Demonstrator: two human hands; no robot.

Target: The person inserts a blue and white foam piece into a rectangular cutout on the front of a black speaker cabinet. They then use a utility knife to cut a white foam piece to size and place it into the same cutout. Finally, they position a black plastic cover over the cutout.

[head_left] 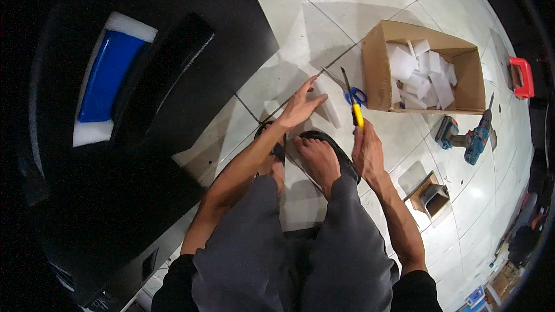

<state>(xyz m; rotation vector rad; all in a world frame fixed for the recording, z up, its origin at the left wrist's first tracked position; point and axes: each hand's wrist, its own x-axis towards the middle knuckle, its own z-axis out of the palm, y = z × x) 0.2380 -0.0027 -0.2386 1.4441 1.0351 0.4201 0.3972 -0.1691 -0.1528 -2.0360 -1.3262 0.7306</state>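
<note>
My right hand (369, 153) is wrapped round the yellow handle of a utility knife (358, 117), whose long dark blade points up and away from me. My left hand (298, 106) is stretched out with thumb and fingers apart, beside a thin white foam piece (330, 107) on the floor. Whether its fingertips touch the foam, I cannot tell. Scissors (359, 96) with blue handles lie on the tiles just behind the knife, partly covered by its blade.
An open cardboard box (378, 69) of white foam offcuts stands at the right. Nearby lie a cordless drill (475, 145), a small metal-and-wood piece (430, 196) and a red object (522, 78). At left, a black surface (231, 17) bears a blue block (110, 78) with white foam ends.
</note>
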